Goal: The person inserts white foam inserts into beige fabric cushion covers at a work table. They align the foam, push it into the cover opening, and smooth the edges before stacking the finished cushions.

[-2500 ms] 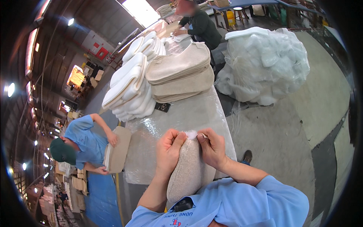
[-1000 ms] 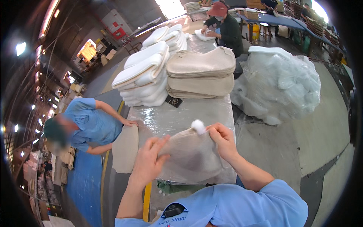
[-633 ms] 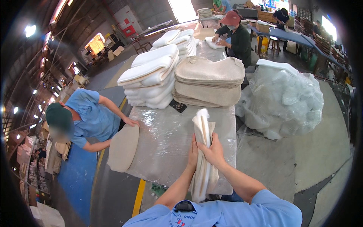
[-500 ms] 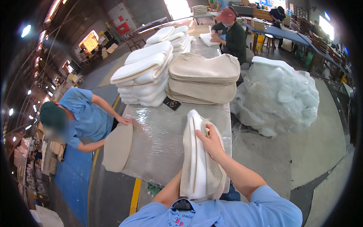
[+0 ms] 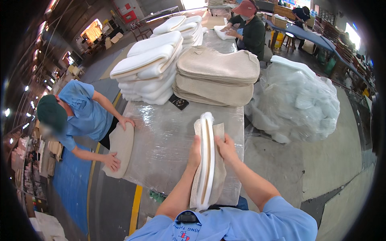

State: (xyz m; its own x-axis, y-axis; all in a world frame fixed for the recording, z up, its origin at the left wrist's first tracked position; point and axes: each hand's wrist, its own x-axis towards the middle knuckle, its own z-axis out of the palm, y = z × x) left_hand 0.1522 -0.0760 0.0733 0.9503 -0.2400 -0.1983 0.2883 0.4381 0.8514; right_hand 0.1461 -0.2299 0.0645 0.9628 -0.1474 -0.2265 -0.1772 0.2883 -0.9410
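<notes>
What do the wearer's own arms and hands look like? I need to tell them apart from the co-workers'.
Both forearms are bare and enter from the lower edge. The left hand and right hand wear no gloves, and no rings or watch show. Short blue shirt sleeves cover the upper arms; the shirt has a small printed mark near the collar.

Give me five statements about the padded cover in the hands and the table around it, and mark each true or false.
1. Both hands press the beige padded cover from either side, the left hand and the right hand. True.
2. The cover lies flat on the table. False: it stands on edge, white padding showing along its top.
3. The table is wrapped in clear plastic film. True.
4. The stack of beige covers sits left of the stack of white pads. False: it sits to their right.
5. The big clear bag of white filling rests on the table. False: it stands off the table's right side.
</notes>
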